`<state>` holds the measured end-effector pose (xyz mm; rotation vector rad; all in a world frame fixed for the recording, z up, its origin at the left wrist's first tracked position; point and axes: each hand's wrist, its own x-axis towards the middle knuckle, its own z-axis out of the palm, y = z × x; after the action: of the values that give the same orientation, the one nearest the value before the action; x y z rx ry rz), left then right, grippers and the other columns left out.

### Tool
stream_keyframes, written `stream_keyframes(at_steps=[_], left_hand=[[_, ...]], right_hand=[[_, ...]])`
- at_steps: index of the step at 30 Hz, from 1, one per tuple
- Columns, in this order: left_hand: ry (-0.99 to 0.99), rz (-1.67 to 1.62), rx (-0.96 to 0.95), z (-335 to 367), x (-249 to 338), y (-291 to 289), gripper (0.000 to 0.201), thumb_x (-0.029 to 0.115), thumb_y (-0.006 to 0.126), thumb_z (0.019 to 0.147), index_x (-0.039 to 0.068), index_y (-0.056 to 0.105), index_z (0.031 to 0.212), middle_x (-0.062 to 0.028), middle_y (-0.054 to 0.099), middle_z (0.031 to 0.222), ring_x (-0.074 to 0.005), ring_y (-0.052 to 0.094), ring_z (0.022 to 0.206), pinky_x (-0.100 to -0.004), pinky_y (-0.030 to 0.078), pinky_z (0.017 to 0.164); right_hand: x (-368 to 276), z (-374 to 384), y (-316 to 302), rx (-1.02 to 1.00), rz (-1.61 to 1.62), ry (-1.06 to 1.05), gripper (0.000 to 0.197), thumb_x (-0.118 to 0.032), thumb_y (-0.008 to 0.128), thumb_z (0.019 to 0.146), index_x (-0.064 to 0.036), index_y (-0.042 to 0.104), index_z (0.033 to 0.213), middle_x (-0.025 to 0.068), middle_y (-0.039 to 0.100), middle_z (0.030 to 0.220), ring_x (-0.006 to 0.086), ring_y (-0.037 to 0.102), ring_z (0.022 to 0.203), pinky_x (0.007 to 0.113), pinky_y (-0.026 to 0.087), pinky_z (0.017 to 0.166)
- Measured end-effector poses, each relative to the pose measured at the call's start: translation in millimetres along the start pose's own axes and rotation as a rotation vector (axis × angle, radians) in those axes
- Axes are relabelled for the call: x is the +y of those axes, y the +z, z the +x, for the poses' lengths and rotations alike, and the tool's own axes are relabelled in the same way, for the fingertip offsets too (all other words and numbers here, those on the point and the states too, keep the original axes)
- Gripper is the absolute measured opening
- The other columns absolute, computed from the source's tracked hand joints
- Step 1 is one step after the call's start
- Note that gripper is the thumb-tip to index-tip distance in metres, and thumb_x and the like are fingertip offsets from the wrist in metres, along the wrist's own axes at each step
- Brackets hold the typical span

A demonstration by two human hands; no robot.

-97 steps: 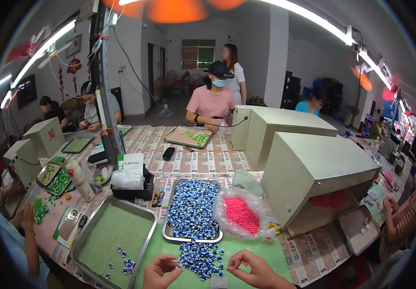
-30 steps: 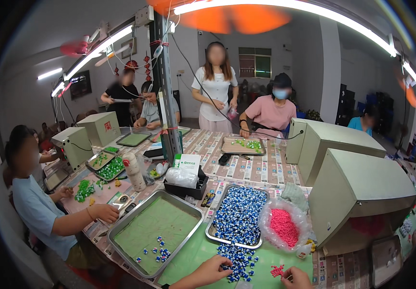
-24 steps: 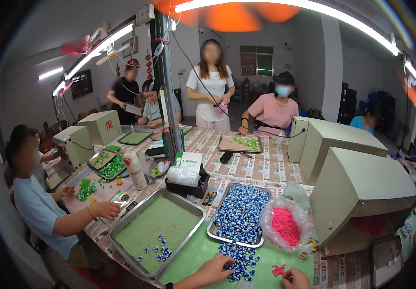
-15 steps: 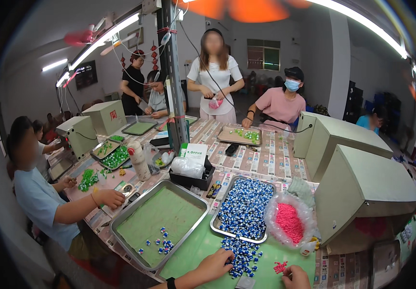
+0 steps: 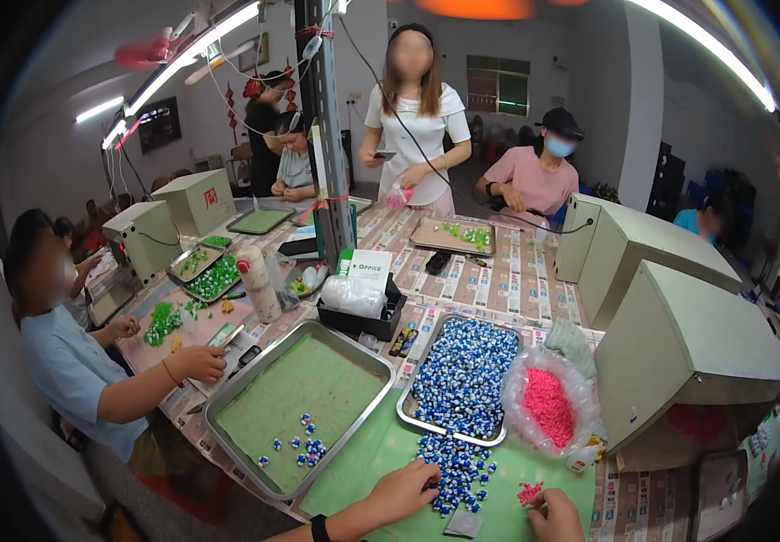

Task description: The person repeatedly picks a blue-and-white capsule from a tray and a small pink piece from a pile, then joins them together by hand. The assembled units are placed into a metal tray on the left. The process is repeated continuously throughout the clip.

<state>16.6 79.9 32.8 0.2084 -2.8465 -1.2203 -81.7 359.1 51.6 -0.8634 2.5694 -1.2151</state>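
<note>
A loose pile of small blue-and-white pieces [image 5: 455,470] spreads over the green mat [image 5: 354,479] in front of me. My left hand [image 5: 401,493] rests at the pile's left edge, fingers curled in; whatever they hold is hidden. Just right of the pile lies a small heap of pink pieces [image 5: 529,492]. My right hand [image 5: 556,517] is beside that heap, thumb and fingers drawn together, and anything between them is too small to name. A small grey square object [image 5: 463,523] lies between my hands.
A metal tray [image 5: 390,370] with several blue-and-white pieces stands left. Ahead, another tray [image 5: 401,417] is full of them, beside an open plastic bag [image 5: 509,397] of pink pieces. Box-shaped hoods [image 5: 697,334] stand right. Co-workers sit and stand around the table.
My hands stay at the same piles with only slight shifts. The standing person's hands have moved apart, one now holding a dark flat object. The seated person in pink has drawn an arm back.
</note>
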Motion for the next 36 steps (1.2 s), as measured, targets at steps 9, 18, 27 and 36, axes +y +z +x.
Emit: stream_keyframes(at_steps=[9, 18, 27, 36], left_hand=[[-0.042, 0.036, -0.091, 2.8, -4.1, -0.4, 0.024, 0.022, 0.066, 0.085, 0.010, 0.061, 0.105, -0.0096, 0.056, 0.094, -0.0253, 0.061, 0.084, -0.0365, 0.050, 0.074], [0.000, 0.066, 0.040, 1.4, -6.4, 9.1, 0.016, 0.019, 0.064, 0.082, 0.007, 0.066, 0.093, -0.0170, 0.060, 0.095, -0.0353, 0.059, 0.089, -0.0420, 0.048, 0.077], [-0.003, 0.100, -0.026, -3.9, 3.7, -0.8, 0.020, 0.022, 0.065, 0.082, 0.008, 0.065, 0.097, -0.0147, 0.058, 0.097, -0.0329, 0.059, 0.089, -0.0414, 0.049, 0.076], [-0.024, 0.174, -0.072, -6.0, -1.5, 1.2, 0.023, 0.025, 0.066, 0.083, 0.010, 0.061, 0.100, -0.0104, 0.054, 0.101, -0.0299, 0.059, 0.094, -0.0399, 0.049, 0.079]], right_hand=[[2.1, 3.7, 4.5, 0.030, 0.013, -0.003, 0.008, 0.003, 0.060, 0.085, -0.0004, 0.060, 0.092, 0.0167, 0.065, 0.094, 0.0285, 0.064, 0.082, 0.034, 0.050, 0.075], [-1.2, 5.2, 2.0, 0.050, 0.060, -0.019, 0.008, 0.006, 0.058, 0.083, -0.0001, 0.059, 0.089, 0.0165, 0.066, 0.093, 0.0286, 0.064, 0.085, 0.035, 0.050, 0.077], [-6.6, 2.2, -1.4, 0.072, -0.008, 0.003, 0.006, 0.004, 0.057, 0.085, -0.0004, 0.058, 0.088, 0.0188, 0.064, 0.092, 0.0347, 0.063, 0.087, 0.039, 0.049, 0.077], [-13.1, 8.1, -2.9, 0.095, -0.080, -0.050, 0.007, 0.001, 0.061, 0.083, -0.0001, 0.056, 0.088, 0.0196, 0.060, 0.086, 0.0354, 0.060, 0.080, 0.040, 0.048, 0.073]])
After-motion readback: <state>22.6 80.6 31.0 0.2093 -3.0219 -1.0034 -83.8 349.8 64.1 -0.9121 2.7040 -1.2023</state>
